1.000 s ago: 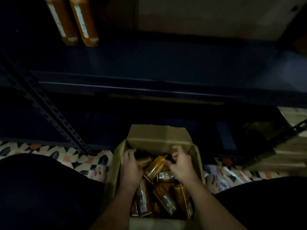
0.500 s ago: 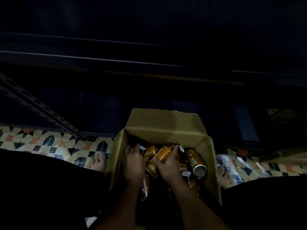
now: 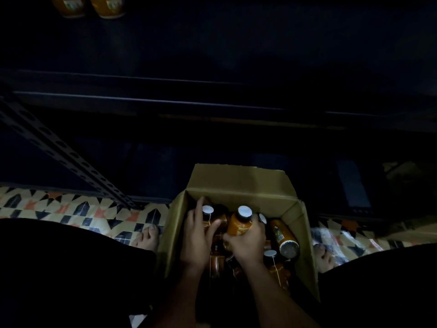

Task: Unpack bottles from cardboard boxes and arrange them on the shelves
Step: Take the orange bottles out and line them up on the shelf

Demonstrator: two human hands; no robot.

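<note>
While both hands reach into the open box [image 3: 238,183], each grips a bottle. Left hand [image 3: 196,242] has its fingers curled round a dark bottle [image 3: 214,217] with a white cap, thumb across the bottle's front and fingertips at its far side near the box's left wall. Right hand [image 3: 246,245] wraps an orange bottle [image 3: 237,224], upright with white cap uppermost, just beside the left thumb; the two held bottles appear to touch, though the light is too poor to confirm. Beyond the right fingers lies a third bottle [image 3: 282,236] on its side, base toward the camera, against the box's right wall. More bottles [image 3: 274,263] sit below the right wrist, low in the box. On the dark shelf [image 3: 212,100] well beyond the fingertips, two orange bottles [image 3: 88,5] show at the upper left edge. Bare toes [image 3: 147,237] rest on the patterned floor [image 3: 71,209] left of the box.
</note>
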